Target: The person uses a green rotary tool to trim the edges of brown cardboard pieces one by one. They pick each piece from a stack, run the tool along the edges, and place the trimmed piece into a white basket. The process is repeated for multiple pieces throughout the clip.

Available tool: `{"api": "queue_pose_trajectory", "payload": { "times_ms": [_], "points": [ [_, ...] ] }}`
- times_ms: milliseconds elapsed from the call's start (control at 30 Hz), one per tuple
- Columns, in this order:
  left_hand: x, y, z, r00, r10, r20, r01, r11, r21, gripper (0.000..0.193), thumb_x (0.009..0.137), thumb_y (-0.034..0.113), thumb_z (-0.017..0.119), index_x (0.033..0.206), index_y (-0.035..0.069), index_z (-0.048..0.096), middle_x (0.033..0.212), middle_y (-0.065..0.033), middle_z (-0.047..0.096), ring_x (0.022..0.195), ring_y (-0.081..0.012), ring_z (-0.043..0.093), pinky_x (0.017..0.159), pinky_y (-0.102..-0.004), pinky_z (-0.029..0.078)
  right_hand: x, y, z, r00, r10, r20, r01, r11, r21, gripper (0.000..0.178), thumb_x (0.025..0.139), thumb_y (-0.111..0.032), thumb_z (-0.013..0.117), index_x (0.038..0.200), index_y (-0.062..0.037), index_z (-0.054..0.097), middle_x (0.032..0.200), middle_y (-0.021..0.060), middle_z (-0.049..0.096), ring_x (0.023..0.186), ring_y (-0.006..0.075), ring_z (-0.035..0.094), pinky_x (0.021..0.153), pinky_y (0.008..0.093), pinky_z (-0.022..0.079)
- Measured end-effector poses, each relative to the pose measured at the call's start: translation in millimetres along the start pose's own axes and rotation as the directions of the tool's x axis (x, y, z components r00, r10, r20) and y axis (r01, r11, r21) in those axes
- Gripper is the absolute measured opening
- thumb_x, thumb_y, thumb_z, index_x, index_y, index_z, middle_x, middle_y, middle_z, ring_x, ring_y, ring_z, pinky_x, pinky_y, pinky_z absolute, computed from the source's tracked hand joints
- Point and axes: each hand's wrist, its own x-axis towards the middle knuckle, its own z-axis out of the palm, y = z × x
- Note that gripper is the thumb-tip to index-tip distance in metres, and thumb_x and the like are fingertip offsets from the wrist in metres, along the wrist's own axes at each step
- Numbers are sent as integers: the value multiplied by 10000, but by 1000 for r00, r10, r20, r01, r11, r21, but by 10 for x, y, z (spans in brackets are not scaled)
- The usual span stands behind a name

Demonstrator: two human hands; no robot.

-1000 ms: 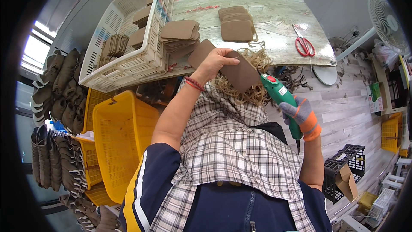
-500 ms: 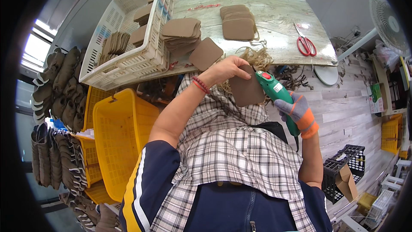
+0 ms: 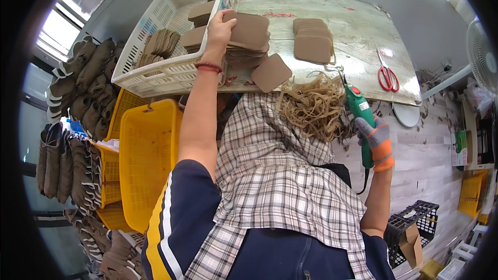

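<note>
My left hand (image 3: pixel 220 36) is on the stack of brown rounded-square pads beside the crate, thumb above and fingers closed at the left edge of the top pad (image 3: pixel 251 30). In my right hand (image 3: pixel 377 145), gloved in grey and orange, is a green handheld electric tool (image 3: pixel 358 105) with a red button and a thin metal tip pointing away from me. A tangle of thin brown trimmings (image 3: pixel 314 105) lies on my checked apron (image 3: pixel 262 148), left of the tool. One single pad (image 3: pixel 272 73) lies at the table's near edge.
A white plastic crate (image 3: pixel 171 74) holding more pads stands at the table's left. Another pad stack (image 3: pixel 313 46) and red-handled scissors (image 3: pixel 387 79) lie on the table (image 3: pixel 358 31). A yellow bin (image 3: pixel 148 171) stands left of me, near hung brown shoe-like pieces (image 3: pixel 93 88); a black crate (image 3: pixel 415 228) sits lower right.
My left hand has gone from a pad over my lap up to the stack by the crate. The tool in my right hand has moved right, away from the lap, where the trimmings now show fully.
</note>
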Motion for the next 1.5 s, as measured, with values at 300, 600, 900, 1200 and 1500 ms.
{"api": "queue_pose_trajectory", "payload": {
  "times_ms": [300,600,900,1200,1500],
  "points": [
    [-1075,72,580,763,633,-128,-427,643,635,235,739,70,685,874,49,493,908,-105,519,895,-303,486,808,-416,371,1151,-75,-167,949,-195,-247,-18,750,-662,576,748,-498,701,1051,-13,626,829,168,680,753,295,657,681,370,488],
    [-1572,-618,725,948,-127,-293,190,962,197,346,753,49,709,957,47,430,878,-77,466,801,-201,480,785,-348,401,2124,-75,93,928,-295,-227,-105,380,-919,694,788,-452,641,1331,-83,416,1129,213,613,1005,381,601,844,452,474],
    [-1047,389,44,976,110,-189,-136,982,-128,140,881,-70,489,977,29,463,880,-23,464,791,-86,459,718,-219,406,2021,97,197,893,-415,-176,-75,248,-966,659,809,-423,646,1319,-61,440,1141,188,568,1045,365,552,870,437,461],
    [-275,47,165,886,453,-103,-255,659,707,207,829,-60,506,1036,-72,501,1151,-235,450,1074,-397,495,901,-442,421,1664,-627,1057,782,-623,-24,542,698,-469,507,815,-249,709,1230,-10,541,1072,153,603,982,275,575,870,353,458],
    [-1601,-361,279,855,-456,-245,239,767,-595,453,830,104,690,1178,21,413,1130,-81,481,1070,-184,465,868,-284,402,2813,-1250,2231,738,-278,615,367,930,-20,930,753,-521,712,1382,53,338,1385,214,427,1294,280,407,1049,358,344]
  ]
}}
